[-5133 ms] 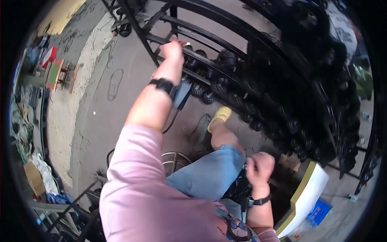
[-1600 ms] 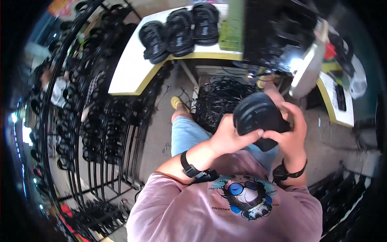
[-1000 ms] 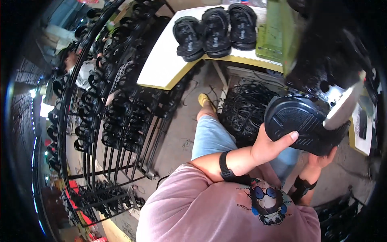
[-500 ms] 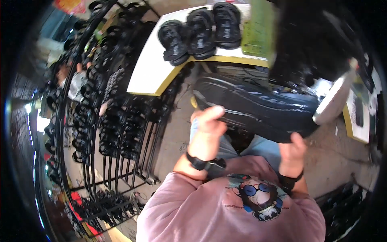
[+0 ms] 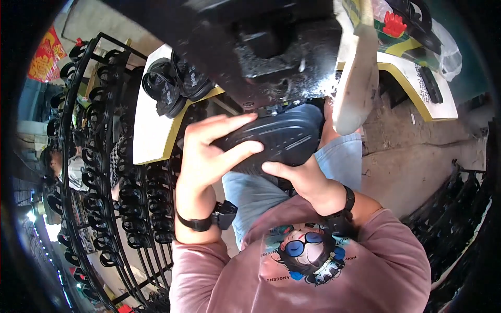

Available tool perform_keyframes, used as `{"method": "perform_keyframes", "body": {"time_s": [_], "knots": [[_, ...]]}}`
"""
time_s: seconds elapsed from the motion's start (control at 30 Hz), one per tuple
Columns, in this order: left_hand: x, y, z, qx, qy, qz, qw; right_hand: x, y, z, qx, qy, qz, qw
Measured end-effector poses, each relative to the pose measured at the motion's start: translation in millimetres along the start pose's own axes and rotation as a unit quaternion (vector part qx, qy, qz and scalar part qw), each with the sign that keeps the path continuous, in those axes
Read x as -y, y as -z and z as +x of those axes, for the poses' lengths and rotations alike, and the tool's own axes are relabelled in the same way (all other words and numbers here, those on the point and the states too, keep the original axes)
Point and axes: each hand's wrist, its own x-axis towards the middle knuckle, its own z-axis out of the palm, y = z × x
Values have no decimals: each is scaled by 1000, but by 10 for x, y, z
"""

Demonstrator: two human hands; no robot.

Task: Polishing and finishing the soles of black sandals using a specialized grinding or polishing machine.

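A black sandal [image 5: 284, 136] is held between my two hands, right beneath the head of a large black machine [image 5: 282, 73]. Its thick, ridged side faces up. My left hand [image 5: 211, 148] grips the left end, thumb on the side and fingers reaching along the far edge toward the machine's lower tip. From the near right, my right hand [image 5: 308, 182] clasps it with the thumb on the near edge; its other fingers are hidden under the sandal. The far edge of the sandal meets the underside of the machine, and whether they touch is hard to see.
Other black sandals [image 5: 166, 88] stand on a white, yellow-edged table [image 5: 151, 130] at the left. A tall rack [image 5: 68, 146] full of sandals fills the far left. A pale, worn lever-like part [image 5: 357, 83] hangs at the machine's right. More dark footwear [image 5: 449, 208] lies lower right.
The sandal has moved left and in under the machine head, turning as it went. Both hands have closed in on it, nearer to each other. The whole view has shifted toward the right.
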Motion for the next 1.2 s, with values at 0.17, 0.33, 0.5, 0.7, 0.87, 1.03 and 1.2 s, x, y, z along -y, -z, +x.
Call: {"method": "perform_keyframes", "body": {"time_s": [0.17, 0.33, 0.5, 0.7, 0.87, 1.03, 1.2], "knots": [[157, -393, -423, -138, 93, -138, 976, 88, 135, 2, -40, 61, -143, 987], [191, -831, -557, -123, 157, -315, 928, 477, 254, 74, -60, 110, -278, 952], [195, -792, -340, -37, 119, -289, 949, 870, 176, 338, -3, 164, -444, 881], [147, -887, -389, -121, 107, -281, 946, 872, 186, 381, -46, 257, -528, 808], [165, -1073, -557, -198, 91, -360, 907, 445, 403, -34, -11, 642, -502, 579], [173, -1097, -700, -256, 110, -465, 840, 139, 840, -301, 286, 2, -425, 859], [425, -1130, -872, -282, 153, -604, 730, 151, 925, -215, 117, 83, -26, 989]]}}
